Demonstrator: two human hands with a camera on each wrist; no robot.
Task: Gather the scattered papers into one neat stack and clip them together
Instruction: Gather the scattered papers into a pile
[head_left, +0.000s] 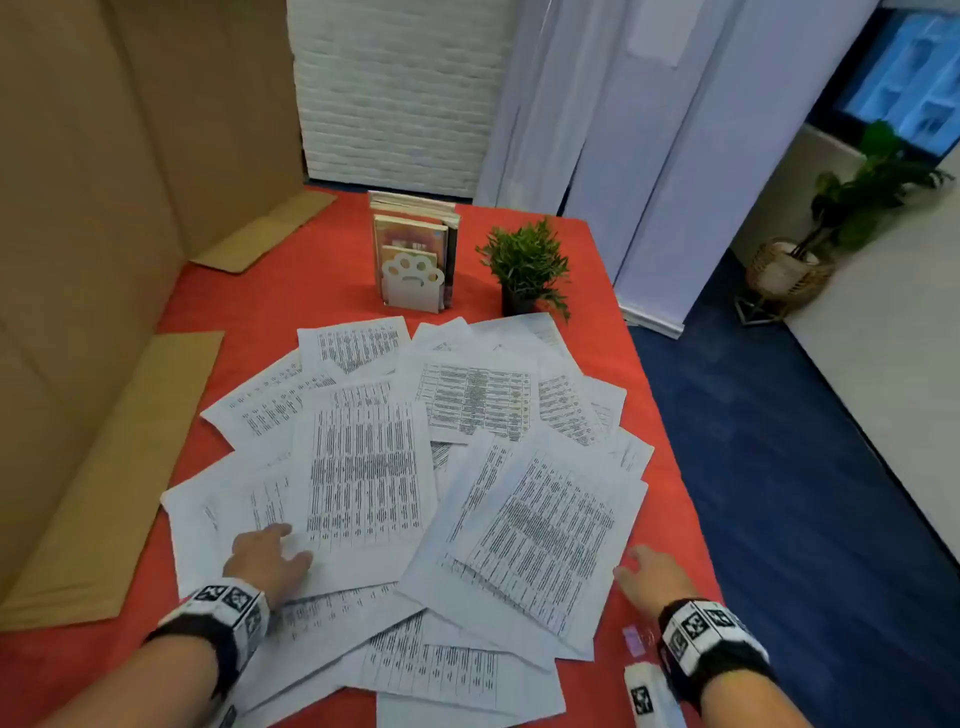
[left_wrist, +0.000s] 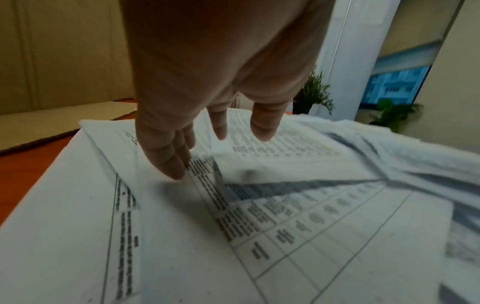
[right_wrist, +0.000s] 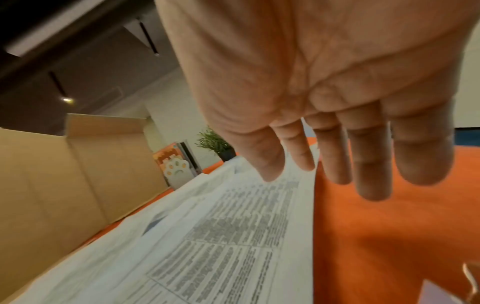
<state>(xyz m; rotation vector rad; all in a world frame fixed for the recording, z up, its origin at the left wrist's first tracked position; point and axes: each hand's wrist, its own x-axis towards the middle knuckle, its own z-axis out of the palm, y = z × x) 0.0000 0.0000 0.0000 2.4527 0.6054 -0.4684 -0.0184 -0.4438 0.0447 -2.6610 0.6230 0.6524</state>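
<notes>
Several printed papers (head_left: 405, 467) lie fanned and overlapping across the red table (head_left: 597, 244). My left hand (head_left: 270, 558) hovers low over the near-left sheets (left_wrist: 285, 226), fingers (left_wrist: 168, 162) straight and spread, tips close to the paper. My right hand (head_left: 652, 577) is over the bare red cloth just right of the papers' (right_wrist: 221, 236) right edge, fingers (right_wrist: 371, 181) straight, holding nothing. A small pale purple clip (head_left: 635, 640) lies on the cloth just left of my right wrist, its corner (right_wrist: 441, 292) showing in the right wrist view.
A white paw-shaped bookend with books (head_left: 415, 260) and a small potted plant (head_left: 524, 270) stand behind the papers. Cardboard panels (head_left: 104, 260) wall off the left side. The table's right edge drops to blue floor (head_left: 779, 493).
</notes>
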